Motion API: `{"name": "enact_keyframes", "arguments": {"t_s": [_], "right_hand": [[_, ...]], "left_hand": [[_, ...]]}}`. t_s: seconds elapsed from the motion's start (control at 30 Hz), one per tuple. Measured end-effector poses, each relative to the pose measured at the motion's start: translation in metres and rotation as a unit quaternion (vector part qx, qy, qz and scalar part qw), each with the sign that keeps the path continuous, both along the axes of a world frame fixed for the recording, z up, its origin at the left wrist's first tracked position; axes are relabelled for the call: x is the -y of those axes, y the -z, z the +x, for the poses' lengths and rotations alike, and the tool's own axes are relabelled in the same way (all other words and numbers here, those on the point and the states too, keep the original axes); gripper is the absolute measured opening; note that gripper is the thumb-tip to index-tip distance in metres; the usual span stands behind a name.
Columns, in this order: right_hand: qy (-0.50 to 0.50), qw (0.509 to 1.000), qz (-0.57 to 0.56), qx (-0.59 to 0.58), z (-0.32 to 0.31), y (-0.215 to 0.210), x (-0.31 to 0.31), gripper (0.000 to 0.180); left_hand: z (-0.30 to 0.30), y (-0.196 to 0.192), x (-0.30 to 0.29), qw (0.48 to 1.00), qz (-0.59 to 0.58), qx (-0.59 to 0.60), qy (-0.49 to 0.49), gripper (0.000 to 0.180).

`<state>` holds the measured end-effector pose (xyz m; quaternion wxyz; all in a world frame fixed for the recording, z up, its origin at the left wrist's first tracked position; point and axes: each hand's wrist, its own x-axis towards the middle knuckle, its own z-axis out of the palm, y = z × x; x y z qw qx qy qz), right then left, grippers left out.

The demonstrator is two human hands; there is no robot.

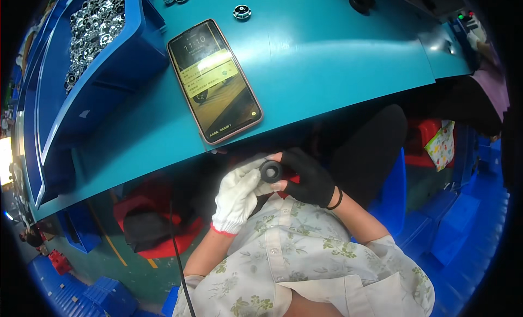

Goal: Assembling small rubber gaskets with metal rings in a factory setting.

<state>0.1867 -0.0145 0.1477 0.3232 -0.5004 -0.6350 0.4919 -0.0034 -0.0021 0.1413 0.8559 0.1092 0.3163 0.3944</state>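
**Operator A:** Confirm materials at the grip.

**Operator B:** The small black matt rubber-like ring (pixel 271 171) is pinched between both hands. The left hand (pixel 238 196) wears a white knitted cloth glove, rough weave, red cuff edge. The right hand (pixel 308 178) wears a black matt fabric fingerless glove.

**Operator A:** Surfaces above the grip?

**Operator B:** The teal workbench top (pixel 327 61) looks smooth and painted, with a soft sheen. On it lies a glossy glass-fronted smartphone with a pink rim (pixel 214 80). Up-left of the grip, a blue moulded plastic bin (pixel 87 93) holds shiny chrome-finish metal parts (pixel 95 28).

**Operator A:** Below the grip?

**Operator B:** A pale floral woven cloth shirt (pixel 305 251), matt.
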Motion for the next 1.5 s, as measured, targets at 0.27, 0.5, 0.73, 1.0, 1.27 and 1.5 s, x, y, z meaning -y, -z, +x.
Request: {"name": "enact_keyframes", "arguments": {"t_s": [0.27,0.5,0.73,1.0,1.27,1.5], "right_hand": [[-0.008,0.998,0.056,-0.001,-0.002,-0.001,-0.002,0.049],[0.005,0.972,0.153,0.181,-0.009,-0.009,-0.003,0.047],[-0.005,0.974,0.188,0.125,-0.015,-0.017,-0.005,0.051],[-0.029,0.983,0.147,0.105,-0.012,-0.008,0.0,0.052],[-0.02,0.987,0.133,0.093,-0.012,-0.002,0.002,0.052],[-0.015,0.983,0.158,0.097,-0.011,-0.002,0.0,0.051]], "left_hand": [[0.0,0.0,0.001,0.998,-0.008,-0.057,-0.015,0.038],[0.006,-0.001,0.005,0.973,0.1,-0.209,-0.017,0.043],[0.003,0.017,0.005,1.0,-0.026,-0.007,-0.011,0.045],[0.002,0.007,-0.003,0.993,0.015,-0.089,0.074,0.051],[-0.001,0.018,-0.001,0.996,0.024,-0.068,0.06,0.049],[0.0,0.019,0.0,0.997,0.032,-0.059,0.049,0.046]]}}
